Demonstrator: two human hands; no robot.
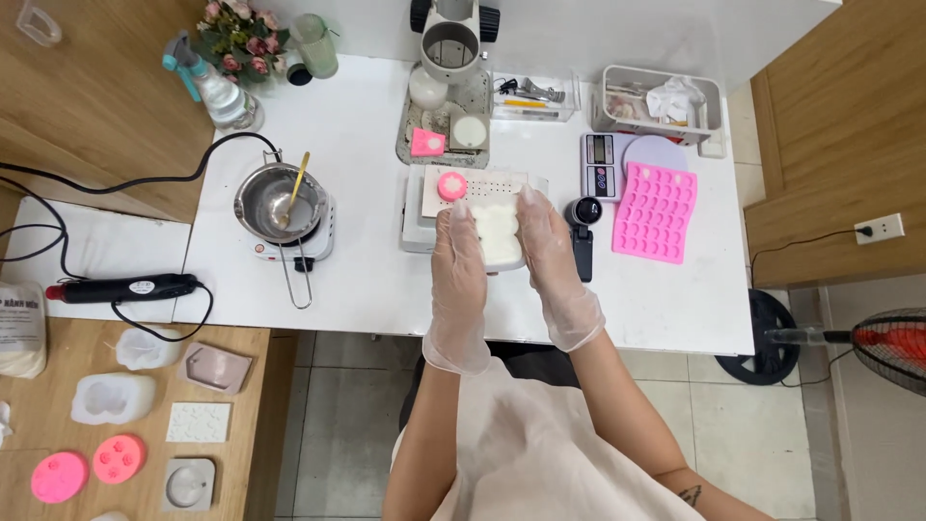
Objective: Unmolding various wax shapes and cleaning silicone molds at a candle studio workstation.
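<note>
Item: white silicone mould (499, 234), near the bench (367, 280) front edge, clasped between my gloved left hand (459, 265) and right hand (552, 260) fingers; I'd flex its walls evenly, holding it level.

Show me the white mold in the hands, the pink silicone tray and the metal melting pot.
white mold (499, 234), head view, middle of its face between the hands
pink silicone tray (656, 212), head view, centre of its cavities
metal melting pot (262, 198), head view, inner wall
</note>
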